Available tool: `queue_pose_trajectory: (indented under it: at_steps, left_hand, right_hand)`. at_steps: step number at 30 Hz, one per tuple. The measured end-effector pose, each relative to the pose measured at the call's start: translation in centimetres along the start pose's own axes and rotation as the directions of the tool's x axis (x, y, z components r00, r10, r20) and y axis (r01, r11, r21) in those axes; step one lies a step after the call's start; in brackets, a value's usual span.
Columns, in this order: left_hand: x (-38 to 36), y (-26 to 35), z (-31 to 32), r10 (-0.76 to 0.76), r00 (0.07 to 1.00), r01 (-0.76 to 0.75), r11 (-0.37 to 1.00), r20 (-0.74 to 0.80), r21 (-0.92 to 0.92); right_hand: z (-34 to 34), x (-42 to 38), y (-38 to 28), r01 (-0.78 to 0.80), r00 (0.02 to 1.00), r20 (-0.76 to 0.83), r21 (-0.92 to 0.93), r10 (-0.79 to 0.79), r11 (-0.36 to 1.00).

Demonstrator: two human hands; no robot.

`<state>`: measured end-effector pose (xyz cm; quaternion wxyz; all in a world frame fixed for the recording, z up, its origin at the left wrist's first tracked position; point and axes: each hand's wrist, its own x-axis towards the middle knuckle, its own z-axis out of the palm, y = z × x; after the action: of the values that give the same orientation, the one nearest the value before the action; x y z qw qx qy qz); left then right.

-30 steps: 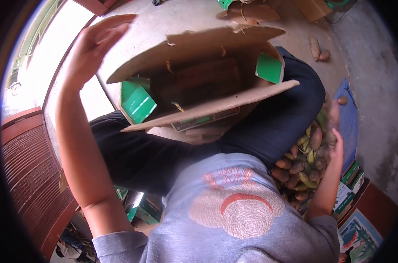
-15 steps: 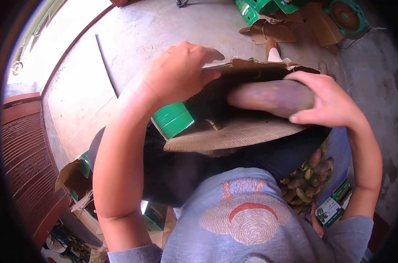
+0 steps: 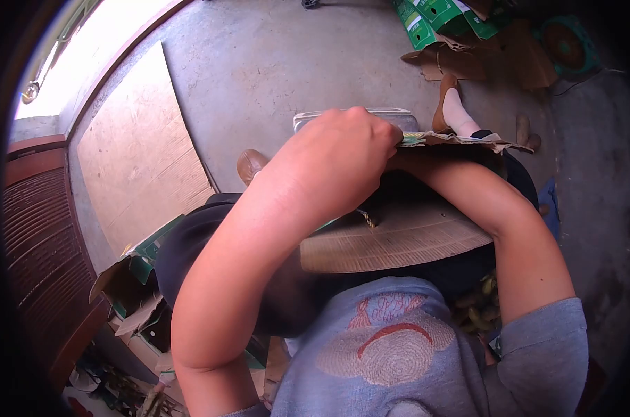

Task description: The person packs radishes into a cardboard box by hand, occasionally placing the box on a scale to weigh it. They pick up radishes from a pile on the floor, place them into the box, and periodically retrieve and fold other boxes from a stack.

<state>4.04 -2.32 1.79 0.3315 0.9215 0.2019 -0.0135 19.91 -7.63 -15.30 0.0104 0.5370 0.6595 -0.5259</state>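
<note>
Across my lap lies an open cardboard box (image 3: 398, 243), its brown inner wall facing up and its torn far edge raised. My left hand (image 3: 350, 153) is closed at the box's far rim, fingers curled over the edge. My right forearm (image 3: 461, 187) reaches into the box's dark opening, so my right hand and whatever it holds are hidden. The long purplish produce from before does not show now. A short twisted cord (image 3: 367, 218) hangs at the box's inner side. Just beyond my left hand is a clear plastic container (image 3: 391, 113) on the floor.
A flat cardboard sheet (image 3: 145, 149) lies on the floor at left. Green cartons (image 3: 440, 24) and a round green device (image 3: 567, 46) stand at the far right. Produce (image 3: 478, 309) is piled beside my right hip. An opened carton (image 3: 131, 281) sits at left.
My right hand has gone down into the box with the long purplish produce, and both are out of sight. My left hand has shifted right and nearer along the rim. The view has tilted.
</note>
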Motion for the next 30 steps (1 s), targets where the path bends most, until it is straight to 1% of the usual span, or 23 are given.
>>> queue_pose_trajectory:
  at_steps: [5, 11, 12, 13, 14, 15, 17, 19, 20, 21, 22, 23, 24, 25, 26, 27, 29, 30]
  left_hand:
    - [-0.1, -0.1, -0.1, -0.008, 1.0, 0.008, 1.0, 0.009, 0.015]
    - [-0.1, 0.3, -0.3, 0.002, 1.0, -0.001, 1.0, -0.019, 0.009]
    - [-0.1, 0.4, -0.2, 0.006, 1.0, -0.006, 1.0, -0.017, 0.0]
    - [-0.1, 0.5, 0.0, 0.015, 1.0, -0.016, 1.0, -0.025, -0.006]
    - [-0.1, 0.5, 0.1, 0.029, 0.999, -0.029, 1.0, -0.03, -0.012]
    - [0.0, 0.6, 0.1, 0.043, 0.998, -0.043, 0.999, -0.042, -0.017]
    - [0.0, 1.0, -0.3, 0.027, 0.999, -0.027, 1.0, -0.033, -0.004]
    - [0.0, 1.2, -0.3, 0.015, 0.999, -0.018, 0.998, -0.049, -0.068]
    - [0.0, 1.4, -0.4, 0.03, 0.998, -0.034, 0.996, -0.058, -0.077]
    - [0.0, 1.6, -0.6, 0.044, 0.997, -0.05, 0.995, -0.067, -0.086]
    - [-0.1, 1.7, -0.7, 0.058, 0.995, -0.066, 0.993, -0.076, -0.096]
    - [-0.2, 1.7, -0.9, 0.085, 0.992, -0.099, 0.983, -0.092, -0.154]
    - [-0.3, 1.6, -1.0, 0.105, 0.981, -0.132, 0.978, -0.164, -0.161]
    - [-0.5, 1.4, -1.0, 0.125, 0.964, -0.167, 0.971, -0.233, -0.17]
    - [-0.8, 1.2, -1.4, 0.071, 0.967, -0.109, 0.983, -0.246, -0.145]
    - [-1.2, 0.8, -2.0, 0.022, 0.967, -0.057, 0.99, -0.256, -0.128]
    - [-2.0, -0.9, -2.8, -0.006, 0.95, -0.011, 0.999, -0.312, -0.051]
    - [-2.4, -2.2, -3.4, 0.002, 0.943, 0.011, 0.999, -0.332, 0.036]
  right_hand:
    - [0.2, 0.3, -0.5, 0.06, 0.998, -0.029, -0.028, -0.061, 0.998]
    - [-1.3, -4.0, -2.9, 0.139, 0.981, -0.116, -0.117, -0.153, 0.983]
    - [-1.7, -4.9, -3.4, 0.132, 0.981, -0.116, -0.174, -0.154, 0.976]
    - [-1.4, -5.4, -3.3, 0.073, 0.995, -0.051, -0.275, -0.09, 0.959]
    - [-0.9, -5.5, -2.5, 0.026, 0.997, 0.072, -0.462, 0.008, 0.886]
    - [-2.7, -7.5, -4.3, -0.009, 0.987, 0.149, -0.361, 0.067, 0.932]
    - [-4.6, -12.2, -5.8, 0.118, 0.993, 0.045, -0.357, -0.11, 0.927]
    - [-6.9, -17.6, -8.8, 0.001, 0.996, -0.086, -0.261, -0.025, 0.965]
    - [-7.2, -20.3, -8.8, 0.074, 0.957, -0.251, -0.269, -0.144, 0.96]
    - [-7.3, -23.1, -8.5, 0.142, 0.878, -0.405, -0.292, -0.257, 0.946]
    - [-7.6, -26.1, -8.6, 0.097, 0.818, -0.523, -0.285, -0.24, 0.953]
    - [-7.5, -29.0, -8.4, 0.053, 0.744, -0.631, -0.275, -0.221, 0.96]
    - [-6.4, -31.5, -7.8, 0.08, 0.605, -0.788, -0.086, -0.117, 0.993]
    - [-5.2, -34.0, -7.0, 0.139, 0.446, -0.895, 0.096, 0.024, 0.986]
    - [-4.2, -36.4, -5.2, 0.111, 0.328, -0.936, 0.171, 0.126, 0.979]
    - [-3.0, -38.8, -3.0, 0.082, 0.197, -0.953, 0.251, 0.231, 0.965]
    - [0.9, -42.8, 3.7, 0.014, 0.016, -0.906, 0.423, 0.423, 0.906]
    - [3.6, -44.4, 6.8, -0.065, -0.007, -0.857, 0.515, 0.516, 0.855]
